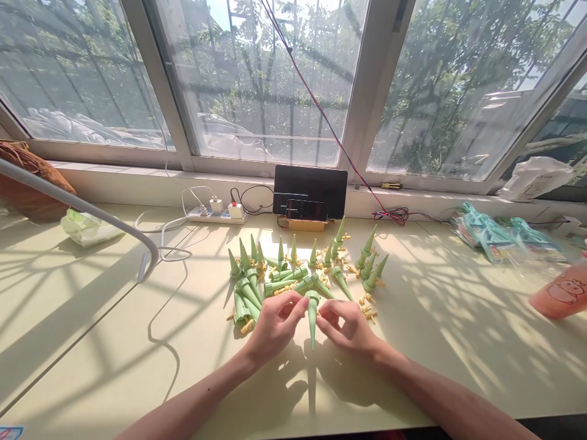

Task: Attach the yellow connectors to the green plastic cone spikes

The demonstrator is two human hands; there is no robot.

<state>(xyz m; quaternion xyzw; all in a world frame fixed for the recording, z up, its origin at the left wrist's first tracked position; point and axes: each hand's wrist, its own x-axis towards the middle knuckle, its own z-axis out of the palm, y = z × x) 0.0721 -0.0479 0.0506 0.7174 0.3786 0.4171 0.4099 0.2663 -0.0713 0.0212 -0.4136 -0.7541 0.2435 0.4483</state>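
A green plastic watering spike (312, 319) hangs point down between my hands, its capped end at the top. My left hand (277, 324) pinches it at the capped end with thumb and forefinger. My right hand (349, 325) is beside the spike on the right, fingers curled and pressed together near its upper part; whatever they hold is too small to make out. Just beyond lie more green spikes (247, 290), some standing on their caps (313, 253) and others on their sides. Small yellow valve pieces (368, 310) lie near my right hand.
At the back stand a black tablet (310, 189) and a phone (306, 210) on a small stand. A power strip (215, 214) with cables is left of them. A grey curved arm (114, 223) crosses the left side. Teal packaged items (490, 232) and a pink cup (559, 293) are right.
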